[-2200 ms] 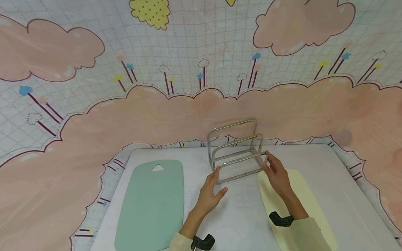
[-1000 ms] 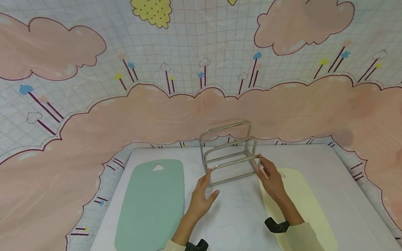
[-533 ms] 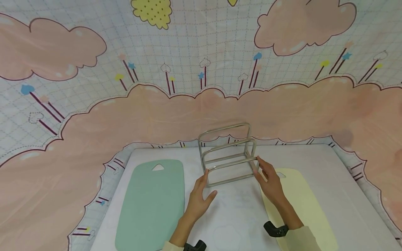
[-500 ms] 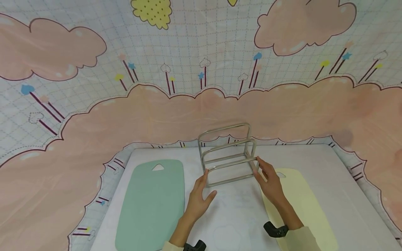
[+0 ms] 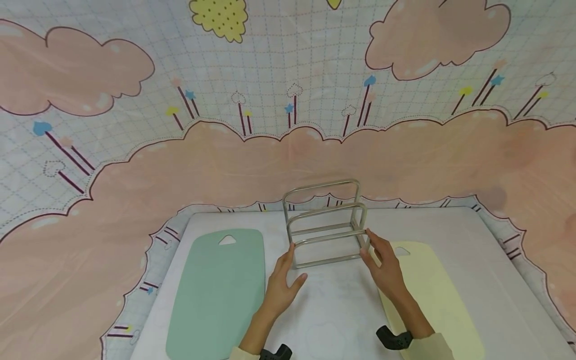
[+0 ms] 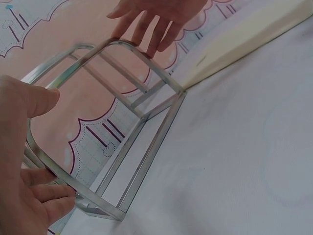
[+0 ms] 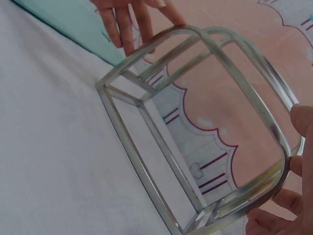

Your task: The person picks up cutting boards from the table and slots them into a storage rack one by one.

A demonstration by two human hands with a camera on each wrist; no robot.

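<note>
A silver metal wire rack with several upright hoops stands on the far part of the white table, between two cutting boards. My left hand touches its left side with extended fingers; the thumb stands apart, in front of the rack. My right hand has its fingertips at the right front corner, the thumb beside the upright. In the left wrist view, the rack shows up close, with the fingers of the right hand against its far side. The right wrist view shows the left hand reaching the rack's opposite side.
A mint-green cutting board lies on the left of the white table. The pale yellow cutting board on the right is partly under my right arm. Behind the table hangs a patterned cloth with pink clouds.
The rack has moved left and slightly toward me, and has turned to sit straighter. Both hands have moved with it, keeping to its sides. The cutting boards lie where they were.
</note>
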